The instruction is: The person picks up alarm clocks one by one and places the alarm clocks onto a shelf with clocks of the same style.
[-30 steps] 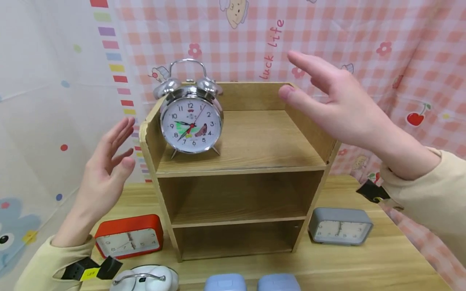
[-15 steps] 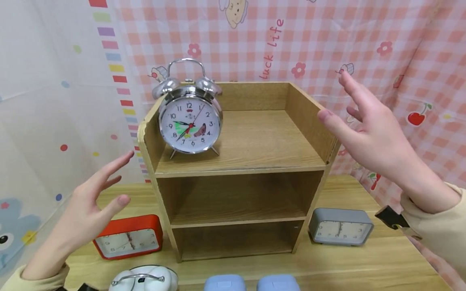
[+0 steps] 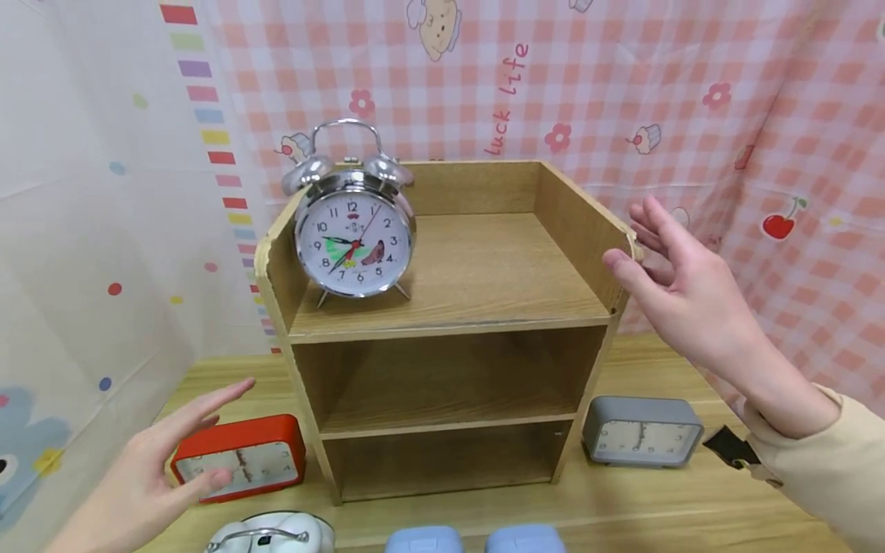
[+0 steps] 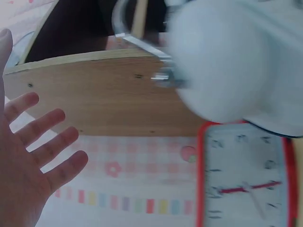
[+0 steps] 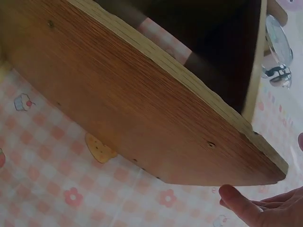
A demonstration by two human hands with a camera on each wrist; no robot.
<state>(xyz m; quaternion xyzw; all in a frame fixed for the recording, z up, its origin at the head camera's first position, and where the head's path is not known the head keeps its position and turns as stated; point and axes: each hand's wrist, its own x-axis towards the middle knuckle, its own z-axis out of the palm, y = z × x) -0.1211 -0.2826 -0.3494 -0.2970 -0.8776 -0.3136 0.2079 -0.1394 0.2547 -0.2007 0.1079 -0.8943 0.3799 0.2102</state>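
While left hand [image 3: 141, 472] hovers with fingers spread and thumb apart, red rectangular clock [image 3: 259, 452] sits just behind it; white rounded object with metal handle [image 3: 293, 547], to its right. Right hand [image 3: 701, 303]: fingers extended, thumb apart, just beside upper front corner of three-level wooden shelf unit [image 3: 477, 269]. Silver twin-bell alarm clock [image 3: 354, 244]: shelf top, left of right hand. Grey rectangular clock [image 3: 644, 432]: below right hand.
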